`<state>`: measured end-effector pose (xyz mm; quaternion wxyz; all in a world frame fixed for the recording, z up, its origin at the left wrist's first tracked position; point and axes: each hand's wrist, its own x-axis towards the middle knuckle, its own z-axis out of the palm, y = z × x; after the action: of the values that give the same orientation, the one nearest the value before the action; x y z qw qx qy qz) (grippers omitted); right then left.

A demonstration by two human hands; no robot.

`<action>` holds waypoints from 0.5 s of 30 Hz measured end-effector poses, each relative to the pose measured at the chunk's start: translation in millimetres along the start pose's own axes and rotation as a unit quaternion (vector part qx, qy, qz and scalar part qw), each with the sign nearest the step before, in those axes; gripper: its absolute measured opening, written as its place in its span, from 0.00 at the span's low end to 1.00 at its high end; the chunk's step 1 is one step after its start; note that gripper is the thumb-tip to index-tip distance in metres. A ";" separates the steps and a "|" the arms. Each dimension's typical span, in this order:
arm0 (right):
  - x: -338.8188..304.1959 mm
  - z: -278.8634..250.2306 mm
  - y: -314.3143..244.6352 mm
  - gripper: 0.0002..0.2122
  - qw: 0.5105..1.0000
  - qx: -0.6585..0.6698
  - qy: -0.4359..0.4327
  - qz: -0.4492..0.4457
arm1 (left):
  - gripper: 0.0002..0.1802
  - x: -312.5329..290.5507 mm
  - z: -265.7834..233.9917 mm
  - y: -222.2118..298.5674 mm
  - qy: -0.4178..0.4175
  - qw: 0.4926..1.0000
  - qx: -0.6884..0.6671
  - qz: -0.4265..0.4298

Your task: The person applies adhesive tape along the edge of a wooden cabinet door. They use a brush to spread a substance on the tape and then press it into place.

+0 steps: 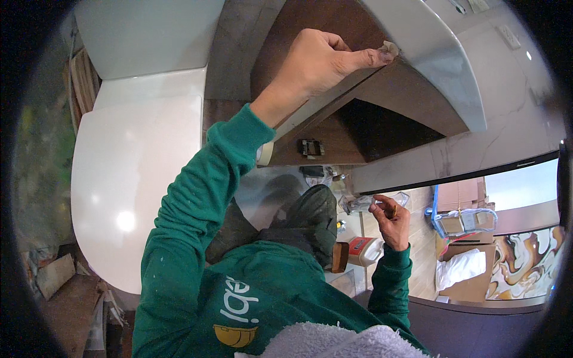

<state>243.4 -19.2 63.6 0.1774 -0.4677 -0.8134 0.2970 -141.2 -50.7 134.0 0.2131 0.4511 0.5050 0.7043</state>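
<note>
Person in a green sweatshirt (274, 271) is sitting or crouching here, can't tell which; grey towel (340, 341) is lying at the neckline. Right hand (393, 224) is hanging off to the side, fingers curling in toward the thumb; whether it is gripping anything, can't tell. White jug (373, 253) with red label is standing just beside the knee. Left hand (325, 65) is reaching out ahead, mostly closed, thumb and fingers pinching a crumpled greyish wad (389, 50). Wad is sitting at the thumb tip, touching or almost touching the edge where the brown cabinet (418, 98) is meeting the white basin (444, 65). Pale ring-shaped roll (264, 154) is showing below that wrist; small black frame (311, 148) is resting on brown wood nearby. Toilet (140, 173) is standing to the left, lid down. Farther right, white cloth (461, 269) is lying over cardboard (479, 289), swirly-patterned panel (525, 262) beside it.
</note>
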 end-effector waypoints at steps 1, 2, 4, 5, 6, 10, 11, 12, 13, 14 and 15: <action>-0.1 0.8 1.4 0.14 1.000 -0.012 0.004 -0.004 | 0.32 -1.5 0.4 -3.4 -0.001 1.000 0.012 -0.011; -1.5 0.5 2.7 0.14 1.000 -0.009 0.008 -0.008 | 0.30 -2.3 0.7 -6.6 -0.002 1.000 0.023 -0.021; -3.2 1.1 5.3 0.14 1.000 -0.009 0.009 0.012 | 0.24 -2.0 -3.7 -13.3 -0.038 0.997 -0.071 0.012; -3.8 1.6 6.0 0.14 0.999 -0.025 0.013 0.022 | 0.22 -2.4 -6.3 -16.8 -0.056 0.991 -0.117 0.028; -4.6 2.3 6.2 0.14 1.000 -0.013 0.011 0.007 | 0.20 -3.5 -8.2 -20.2 -0.067 0.991 -0.115 0.024; -6.6 6.1 3.0 0.14 1.000 0.000 0.014 0.005 | 0.16 -6.7 -10.1 -29.8 -0.090 0.988 -0.122 0.021; -6.8 6.7 1.4 0.14 1.000 0.002 0.008 0.009 | 0.16 -6.8 -9.7 -30.9 -0.091 0.987 -0.128 0.024; -7.0 7.0 -0.3 0.14 1.000 -0.001 0.008 0.016 | 0.15 -6.6 -9.8 -31.6 -0.089 0.987 -0.127 0.030; -7.2 6.9 -1.8 0.14 1.000 -0.004 0.002 0.027 | 0.15 -6.4 -9.5 -32.0 -0.087 0.988 -0.126 0.035; -7.5 7.0 -3.2 0.14 0.999 -0.008 -0.001 0.039 | 0.14 -6.2 -9.3 -32.3 -0.086 0.988 -0.125 0.040; -7.9 7.0 -4.2 0.14 0.999 -0.011 -0.004 0.037 | 0.14 -5.9 -9.3 -32.4 -0.090 0.986 -0.134 0.040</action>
<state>240.6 -29.9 60.9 0.1575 -0.4984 -0.7994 0.2962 -151.1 -47.1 101.4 0.2882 0.4996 0.3661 0.7303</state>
